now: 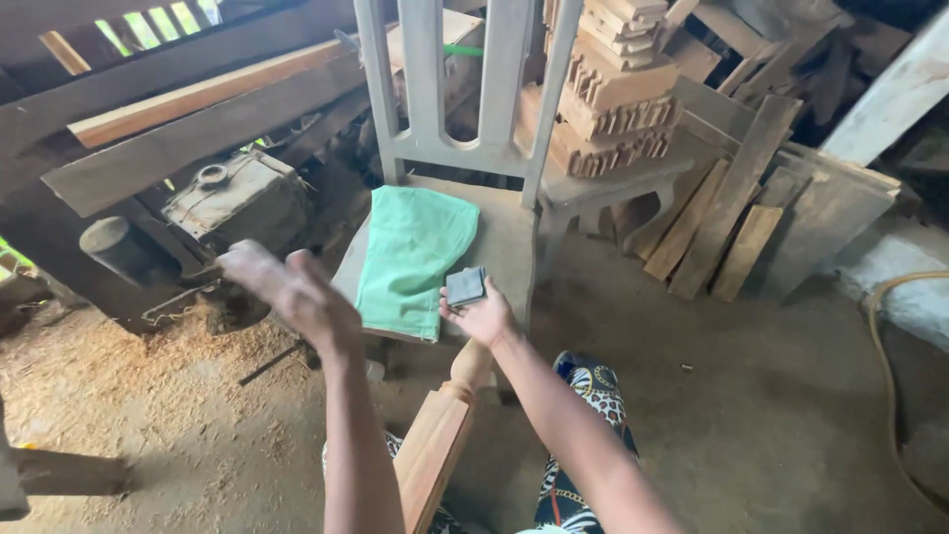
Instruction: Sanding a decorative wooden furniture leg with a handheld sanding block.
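My right hand (482,316) holds a small grey block (466,286), flat and rectangular, just over the front edge of a pale wooden chair seat (506,247). My left hand (287,292) is raised to the left of the chair, blurred, fingers loosely spread, holding nothing. A folded green cloth (410,259) lies on the seat between the hands. A turned wooden leg (435,445), orange-brown, rests across my lap and points up toward the right hand.
The chair's back (465,79) has upright slats. Carved wooden pieces (613,89) are stacked behind it, with planks (732,208) leaning at right. A dusty machine (232,198) stands at left over sawdust (119,366). A hose (890,376) curves along the right floor.
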